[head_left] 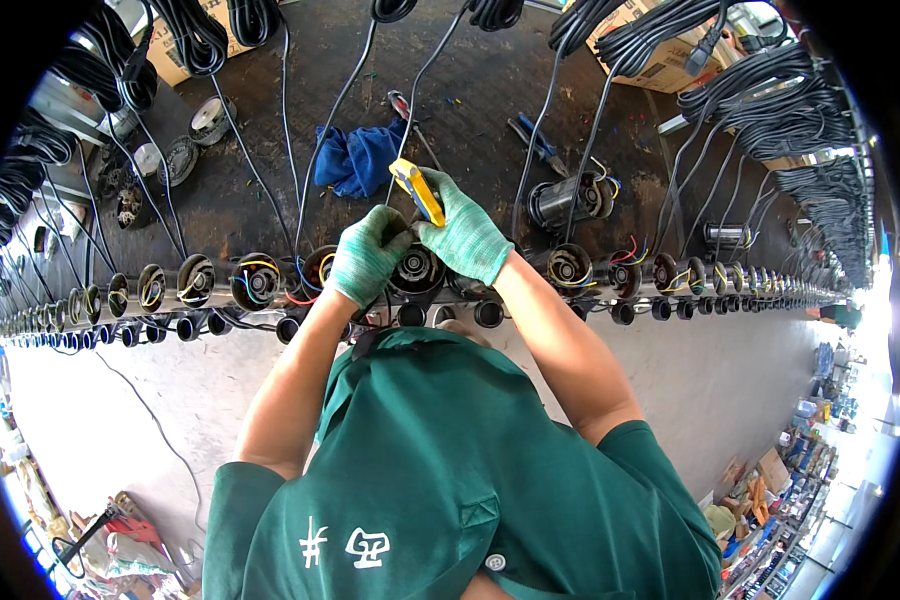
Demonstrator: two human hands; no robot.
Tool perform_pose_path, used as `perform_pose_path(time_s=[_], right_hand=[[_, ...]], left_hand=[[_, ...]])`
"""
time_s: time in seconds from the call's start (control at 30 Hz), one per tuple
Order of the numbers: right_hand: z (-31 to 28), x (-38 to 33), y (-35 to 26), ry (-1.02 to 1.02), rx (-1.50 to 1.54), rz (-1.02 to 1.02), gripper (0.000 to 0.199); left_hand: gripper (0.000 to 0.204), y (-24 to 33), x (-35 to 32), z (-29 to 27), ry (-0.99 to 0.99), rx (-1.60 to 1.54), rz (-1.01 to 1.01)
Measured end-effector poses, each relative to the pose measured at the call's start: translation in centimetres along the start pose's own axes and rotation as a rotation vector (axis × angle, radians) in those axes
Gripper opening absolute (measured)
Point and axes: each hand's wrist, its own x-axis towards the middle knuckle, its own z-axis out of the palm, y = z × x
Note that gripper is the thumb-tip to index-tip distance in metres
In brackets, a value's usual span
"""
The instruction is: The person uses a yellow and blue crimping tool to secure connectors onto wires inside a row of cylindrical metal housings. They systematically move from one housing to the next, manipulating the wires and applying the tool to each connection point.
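Observation:
Both my hands wear pale green knit gloves and meet above a round black motor housing (416,268) in the long row. My right hand (462,228) is closed around a yellow hand tool (417,190) with dark parts, pointing up and away to the left; its exact kind is unclear. Close beside it, my left hand (368,252) has thumb and fingers pinched together. A black cable (413,105) hangs down toward those fingertips, but what they pinch is hidden. Neighbouring housings, such as one with coloured wires (256,280), sit on either side.
Coiled black cables (192,40) hang along the far side. On the dark bench (320,90) lie a blue cloth (358,160), pliers (538,145), a red-handled tool (400,104) and a loose metal motor body (570,200). Cardboard boxes (660,60) stand behind. A grey floor (690,380) lies below.

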Motion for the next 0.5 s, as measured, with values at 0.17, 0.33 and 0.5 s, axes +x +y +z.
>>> perform_pose_path(time_s=[0.17,0.33,0.5], right_hand=[[-0.1,0.9,0.8,-0.023,-0.073,-0.017,0.077],[-0.5,1.7,0.9,-0.008,-0.095,-0.010,0.074],[-0.6,2.3,1.3,0.005,-0.003,0.002,0.070]], left_hand=[[0.025,-0.5,-0.3,-0.5,-0.022,0.034,0.069],[0.025,-0.6,0.5,0.4,0.066,0.068,0.071],[0.015,-1.8,1.1,1.3,0.095,-0.046,0.029]])
